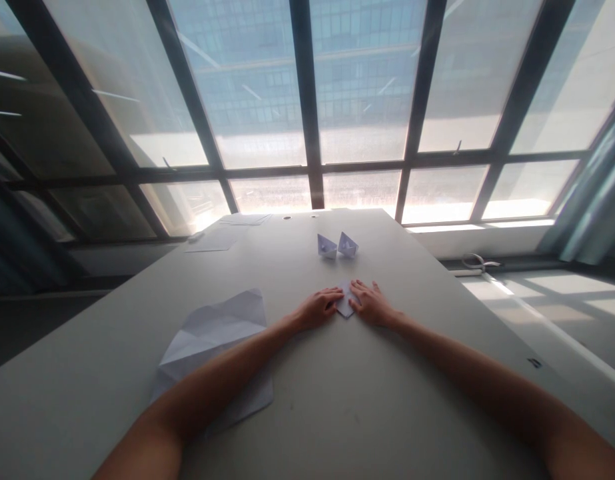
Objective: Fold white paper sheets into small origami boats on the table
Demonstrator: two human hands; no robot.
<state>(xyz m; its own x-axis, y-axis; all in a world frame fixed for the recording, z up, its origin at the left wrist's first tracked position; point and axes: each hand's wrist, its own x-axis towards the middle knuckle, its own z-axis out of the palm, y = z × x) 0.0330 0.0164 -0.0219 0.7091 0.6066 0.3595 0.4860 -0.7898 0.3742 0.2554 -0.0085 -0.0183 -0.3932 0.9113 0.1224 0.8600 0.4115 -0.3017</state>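
A small piece of folded white paper (pixel 345 307) lies on the table between my two hands, one corner pointing towards me. My left hand (pixel 318 308) is at its left edge, with fingers bent together and closed on that side of the paper. On the other edge rests my right hand (pixel 372 303), open, its fingers spread and lying flat with their tips over the paper. The fingers cover part of the folds. Just beyond my hands stand two folded paper boats, a left boat (pixel 327 247) and a right boat (pixel 348 245), side by side.
A large creased paper sheet (pixel 212 333) lies under and beside my left forearm. Flat paper sheets (pixel 211 245) are at the far left of the white table (pixel 307 413). Tall windows rise beyond the far edge. A coiled cable (pixel 474 262) sits off the table's right side.
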